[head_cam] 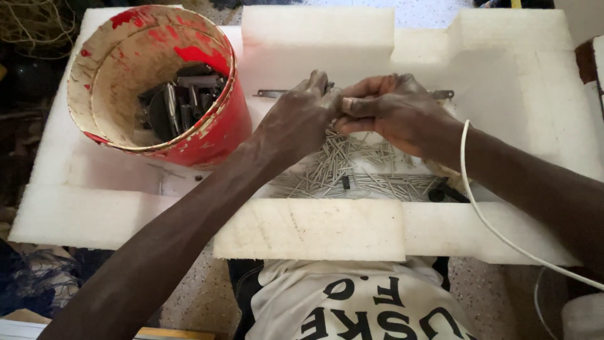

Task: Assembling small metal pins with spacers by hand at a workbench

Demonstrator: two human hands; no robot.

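Head view: left hand (301,116) and right hand (393,113) meet fingertip to fingertip, pinching a small part above loose steel pins (352,173), judged light, stiff, slippery, best gripped mid-shaft.

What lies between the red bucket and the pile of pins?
In the head view, the left hand and forearm cross between red bucket and pins, over white foam.
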